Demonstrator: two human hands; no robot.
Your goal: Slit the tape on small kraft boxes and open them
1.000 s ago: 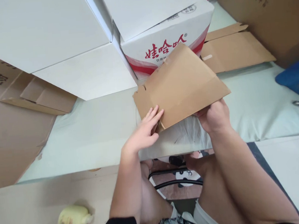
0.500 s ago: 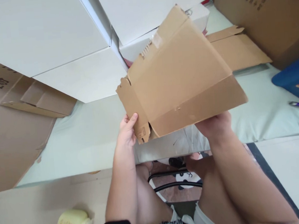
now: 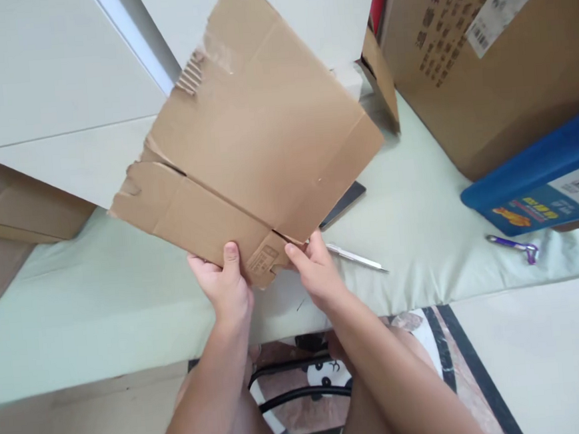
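Note:
I hold a flattened brown cardboard box point(image 3: 248, 140) up in front of me, tilted, above the pale green padded surface point(image 3: 100, 305). My left hand point(image 3: 225, 292) pinches its near bottom edge, thumb on top beside a small printed mark. My right hand point(image 3: 317, 275) grips the same corner from the right, thumb on the cardboard. A torn strip of tape shows near the box's top edge. A slim silver pen-like tool point(image 3: 355, 257) lies on the surface just right of my right hand, next to a dark flat object point(image 3: 343, 203) partly hidden by the cardboard.
Large white boxes point(image 3: 48, 82) stand behind on the left. A big brown carton point(image 3: 482, 61) with printed text stands at the right, with a blue box point(image 3: 542, 184) and a small purple item point(image 3: 515, 246) before it. Brown cardboard point(image 3: 13, 212) lies at far left.
The cardboard has been lifted, turned and flattened toward me. My right hand moved from its right side to the near corner beside my left hand. The view shifted right.

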